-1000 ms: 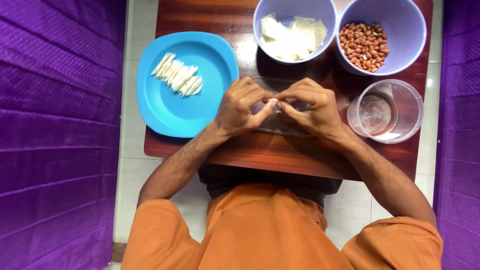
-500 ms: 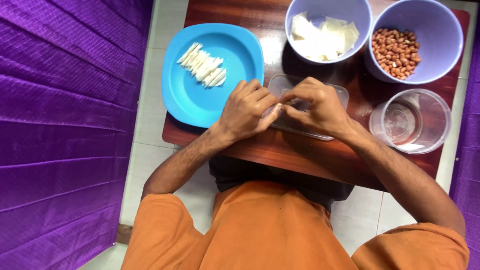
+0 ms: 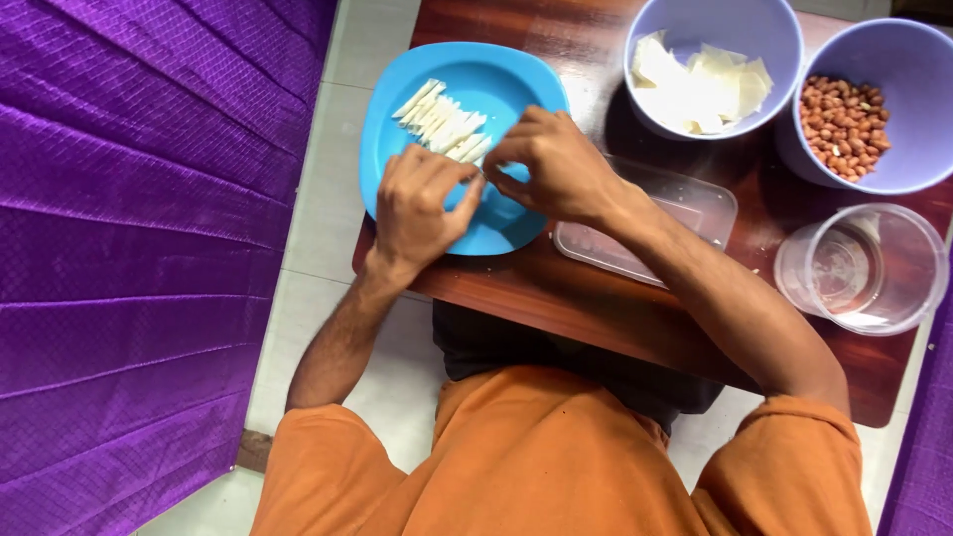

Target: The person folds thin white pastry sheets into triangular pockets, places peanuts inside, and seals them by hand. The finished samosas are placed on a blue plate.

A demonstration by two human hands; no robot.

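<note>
There, at the near end of the row of pale folded strips [image 3: 444, 123] on the blue plate [image 3: 516, 79], the left hand [image 3: 415, 203] and right hand [image 3: 549, 167] meet with fingertips pinched close on the last strip, the clear shallow tray [image 3: 685, 203] just beside them on the wooden table [image 3: 615, 318].

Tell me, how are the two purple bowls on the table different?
The left purple bowl holds pale, flat, squarish sheets, while the right purple bowl holds small reddish-brown peanuts. The left bowl shows almost whole, while the right bowl is cut off by the picture's edge. The left bowl sits nearer the blue plate; the right bowl sits nearer the clear cup. Both are round, purple and rest on the brown wooden table.
</note>
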